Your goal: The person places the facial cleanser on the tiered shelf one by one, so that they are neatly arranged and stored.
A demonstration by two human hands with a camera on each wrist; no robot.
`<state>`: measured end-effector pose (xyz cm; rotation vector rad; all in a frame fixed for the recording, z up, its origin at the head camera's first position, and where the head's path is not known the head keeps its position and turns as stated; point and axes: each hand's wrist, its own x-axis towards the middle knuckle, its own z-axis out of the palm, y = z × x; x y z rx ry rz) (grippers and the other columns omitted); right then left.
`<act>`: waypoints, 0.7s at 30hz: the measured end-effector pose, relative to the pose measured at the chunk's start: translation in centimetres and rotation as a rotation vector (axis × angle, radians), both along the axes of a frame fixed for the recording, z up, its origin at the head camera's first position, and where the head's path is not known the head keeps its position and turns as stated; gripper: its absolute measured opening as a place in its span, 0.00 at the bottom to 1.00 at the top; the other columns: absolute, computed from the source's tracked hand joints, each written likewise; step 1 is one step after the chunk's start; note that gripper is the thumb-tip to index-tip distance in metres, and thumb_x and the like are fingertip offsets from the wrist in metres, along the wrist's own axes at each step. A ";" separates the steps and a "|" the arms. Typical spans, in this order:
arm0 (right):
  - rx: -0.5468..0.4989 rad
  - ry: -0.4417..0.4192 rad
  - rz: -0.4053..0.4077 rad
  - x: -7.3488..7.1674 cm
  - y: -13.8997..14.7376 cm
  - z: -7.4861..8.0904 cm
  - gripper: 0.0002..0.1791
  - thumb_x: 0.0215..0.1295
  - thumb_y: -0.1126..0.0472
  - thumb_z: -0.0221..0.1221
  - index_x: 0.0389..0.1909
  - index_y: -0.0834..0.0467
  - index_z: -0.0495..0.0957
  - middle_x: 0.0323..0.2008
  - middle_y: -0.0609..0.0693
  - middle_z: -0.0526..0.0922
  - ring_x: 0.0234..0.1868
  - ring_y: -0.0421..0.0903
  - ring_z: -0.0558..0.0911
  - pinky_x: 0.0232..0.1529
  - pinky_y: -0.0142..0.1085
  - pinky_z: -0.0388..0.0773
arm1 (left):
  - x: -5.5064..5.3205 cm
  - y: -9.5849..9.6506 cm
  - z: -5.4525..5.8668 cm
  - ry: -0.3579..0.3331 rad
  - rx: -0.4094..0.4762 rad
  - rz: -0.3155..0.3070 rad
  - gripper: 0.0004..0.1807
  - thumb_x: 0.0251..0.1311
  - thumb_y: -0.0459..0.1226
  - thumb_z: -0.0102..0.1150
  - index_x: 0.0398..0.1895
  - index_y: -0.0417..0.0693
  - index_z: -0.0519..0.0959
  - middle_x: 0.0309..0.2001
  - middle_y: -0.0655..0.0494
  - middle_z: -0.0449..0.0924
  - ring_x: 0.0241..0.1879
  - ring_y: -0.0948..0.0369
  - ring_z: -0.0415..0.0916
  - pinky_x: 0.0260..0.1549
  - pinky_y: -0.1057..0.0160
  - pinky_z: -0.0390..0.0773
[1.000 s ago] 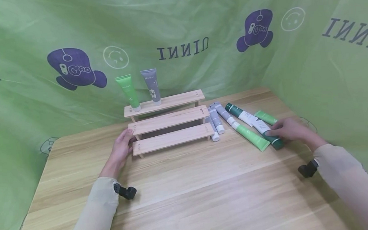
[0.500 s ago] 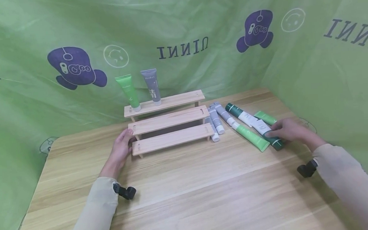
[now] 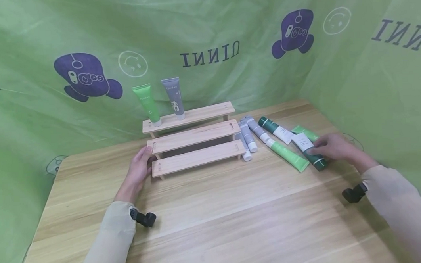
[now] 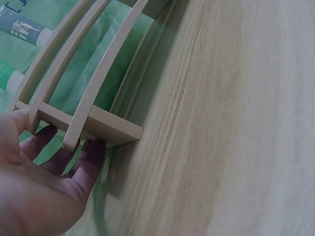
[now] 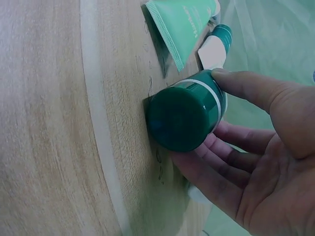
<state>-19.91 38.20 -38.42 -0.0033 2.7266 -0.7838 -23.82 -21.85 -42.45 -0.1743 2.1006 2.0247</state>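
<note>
A three-step wooden display rack (image 3: 197, 158) stands on the table. At its left end my left hand (image 3: 138, 169) holds on, thumb on the middle step and fingers curled underneath, as the left wrist view shows with the hand (image 4: 54, 182). On the top step, a green tube (image 3: 147, 104) and a grey tube (image 3: 174, 97) stand upright on their caps. Over at the right, my right hand (image 3: 334, 147) grips a dark green and white squeeze tube (image 3: 304, 142) near its cap. Thumb and fingers wrap its sides in the right wrist view, where the cap (image 5: 179, 120) faces the camera.
Between rack and right hand lie several tubes: grey ones (image 3: 247, 136) against the rack's right end, a light green one (image 3: 286, 155), another dark green and white one (image 3: 272, 128), and a green one (image 3: 305, 131) behind. A green printed curtain (image 3: 208, 80) borders the table (image 3: 215, 226).
The dark green and white tube in my right hand has turned slightly, and its white end sits a little higher, apart from the other white tube. The left hand stays on the rack.
</note>
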 end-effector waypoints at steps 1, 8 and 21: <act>0.001 0.014 -0.003 0.0 0.1 0.0 0.38 0.65 0.47 0.67 0.57 0.78 0.72 0.44 0.68 0.82 0.39 0.53 0.81 0.33 0.40 0.81 | 0.0 0.0 0.0 0.000 0.000 0.000 0.38 0.77 0.56 0.39 0.81 0.49 0.49 0.77 0.43 0.53 0.75 0.49 0.53 0.71 0.49 0.61; -0.088 0.055 -0.056 0.4 0.3 0.3 0.38 0.67 0.47 0.65 0.60 0.77 0.70 0.49 0.70 0.79 0.42 0.52 0.81 0.35 0.39 0.84 | 0.0 -0.1 0.2 -0.002 0.007 -0.003 0.37 0.77 0.56 0.39 0.81 0.48 0.50 0.77 0.42 0.53 0.74 0.48 0.53 0.71 0.50 0.61; -0.163 0.112 -0.101 0.2 -4.0 3.2 0.44 0.66 0.38 0.63 0.66 0.72 0.67 0.58 0.72 0.76 0.53 0.59 0.79 0.44 0.37 0.81 | -0.1 0.0 0.1 0.009 0.031 0.003 0.36 0.77 0.55 0.39 0.80 0.48 0.53 0.73 0.40 0.60 0.71 0.48 0.59 0.63 0.59 0.73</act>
